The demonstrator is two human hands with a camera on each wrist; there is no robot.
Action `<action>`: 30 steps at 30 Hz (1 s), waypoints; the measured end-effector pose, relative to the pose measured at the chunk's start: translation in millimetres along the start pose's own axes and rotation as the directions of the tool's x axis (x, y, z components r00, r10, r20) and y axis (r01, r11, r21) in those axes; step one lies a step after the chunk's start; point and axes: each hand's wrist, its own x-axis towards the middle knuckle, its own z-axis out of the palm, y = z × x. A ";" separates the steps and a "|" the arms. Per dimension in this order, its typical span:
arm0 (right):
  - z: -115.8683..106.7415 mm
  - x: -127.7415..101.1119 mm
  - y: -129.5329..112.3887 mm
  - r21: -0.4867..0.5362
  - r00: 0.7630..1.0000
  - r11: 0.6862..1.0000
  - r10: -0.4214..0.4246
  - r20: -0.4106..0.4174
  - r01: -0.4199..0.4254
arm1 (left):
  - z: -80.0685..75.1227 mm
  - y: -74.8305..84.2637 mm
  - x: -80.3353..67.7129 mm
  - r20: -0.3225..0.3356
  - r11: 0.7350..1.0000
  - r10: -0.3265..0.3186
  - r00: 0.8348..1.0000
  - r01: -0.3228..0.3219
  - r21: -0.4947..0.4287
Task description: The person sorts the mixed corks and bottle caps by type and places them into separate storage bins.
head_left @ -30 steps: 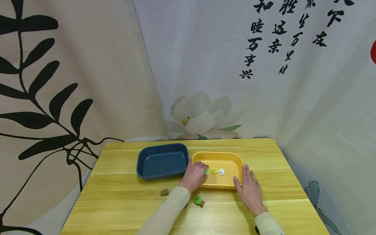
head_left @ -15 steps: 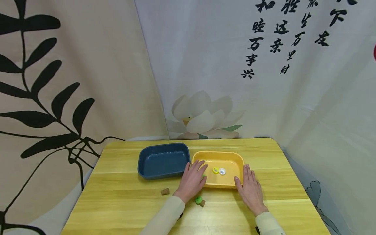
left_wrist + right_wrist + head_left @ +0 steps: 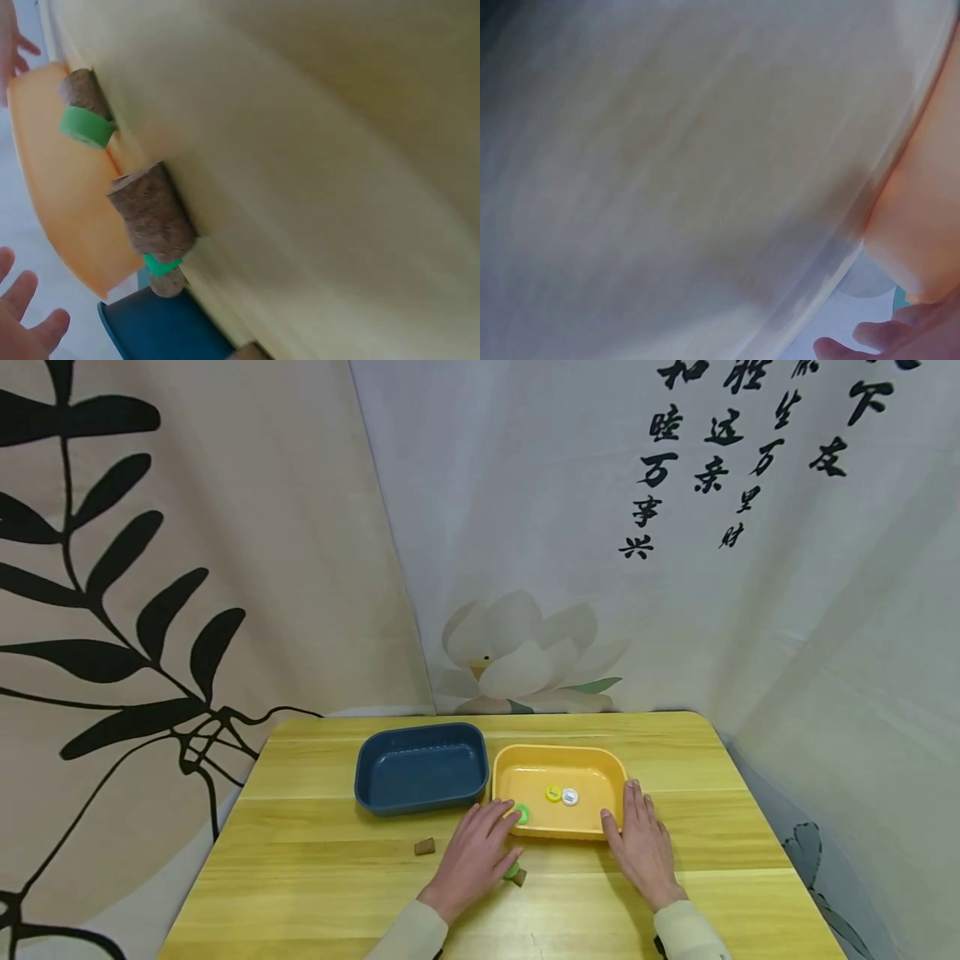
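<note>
My left hand (image 3: 474, 860) hovers at the front left of the yellow tray (image 3: 525, 760), fingers extended and holding nothing. Just beyond its fingertips, a round green cap (image 3: 522, 814) lies in the tray's front left corner. A yellow cap (image 3: 553, 794) and a white cap (image 3: 570, 797) sit side by side farther in. With straight fingers, my right hand (image 3: 640, 847) rests along the tray's right front corner. Another green cap (image 3: 88, 127) is against a brown cork (image 3: 85, 91) on the table, partly hidden behind my left hand in the head view.
A dark blue tray (image 3: 420, 732) stands left of the yellow one. In front of it lies a single brown cork (image 3: 424, 847). In the left wrist view a larger-looking cork (image 3: 154, 214) is nearer the camera. Printed curtains (image 3: 525, 510) hang behind the wooden table (image 3: 300, 860).
My left hand has let go of the green cap in the yellow tray and drawn back toward the front left. My right hand has stayed at the tray's corner.
</note>
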 end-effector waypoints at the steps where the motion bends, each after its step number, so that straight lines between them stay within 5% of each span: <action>1: 0.0 0.1 0.4 0.000 1.000 1.000 -0.001 -0.002 0.001 | -0.7 -0.3 -3.7 -0.002 1.000 0.017 1.000 -0.017 0.000; 9: 0.3 -0.3 4.8 -0.002 1.000 1.000 0.005 -0.013 -0.005 | -6.4 -1.3 -28.0 0.084 0.991 0.127 0.988 -0.130 0.031; 13: 0.5 0.2 5.6 -0.001 1.000 1.000 0.004 -0.010 -0.004 | -10.7 0.9 -35.1 0.196 0.991 0.120 0.973 -0.128 0.032; 19: 1.4 -0.4 5.6 -0.001 1.000 1.000 0.003 -0.011 -0.003 | -13.9 6.6 -39.8 0.366 0.992 0.075 0.928 -0.106 0.065; 30: 2.4 -0.9 0.8 0.005 1.000 1.000 0.003 -0.001 -0.003 | -7.1 14.7 -32.9 0.442 0.985 0.034 0.897 -0.105 0.139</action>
